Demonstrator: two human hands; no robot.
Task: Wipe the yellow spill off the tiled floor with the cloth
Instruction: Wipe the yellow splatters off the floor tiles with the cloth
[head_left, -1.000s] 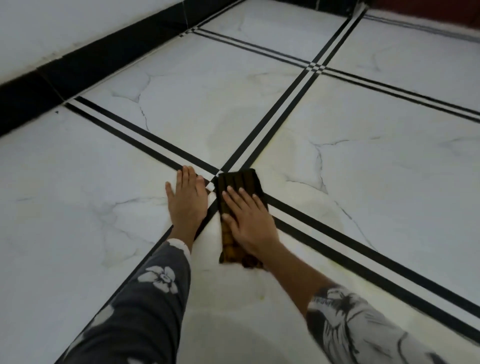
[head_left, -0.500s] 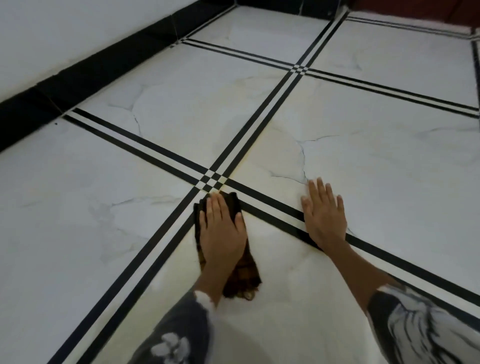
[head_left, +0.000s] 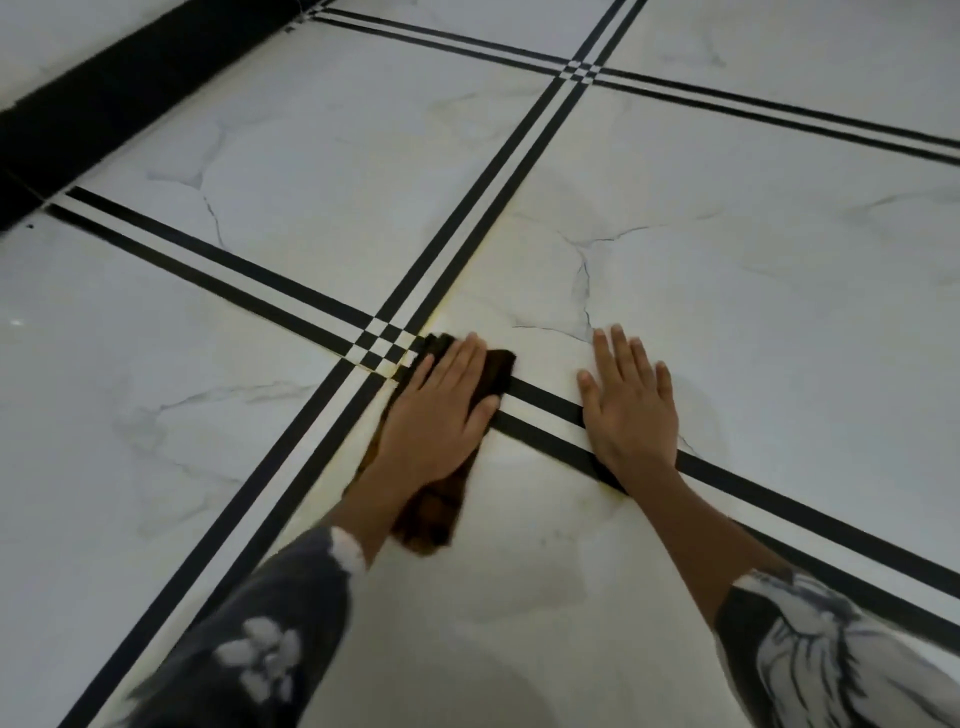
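Now the left hand (head_left: 441, 410) presses flat, fingers spread, on the dark cloth (head_left: 493, 371), which lies by the checkered crossing of the black tile lines (head_left: 387, 345); nothing is pinched. The right hand (head_left: 628, 400) rests open on the tiled floor (head_left: 779, 291), holding nothing. Yellow spill (head_left: 387, 370) lingers thinly along the joints, so I'd say mostly wiped, edges left.

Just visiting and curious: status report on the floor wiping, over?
Left hand flat on cloth, pressing. Right hand flat on floor, empty. Yellow traces in grout by the cloth. Nothing in the way.
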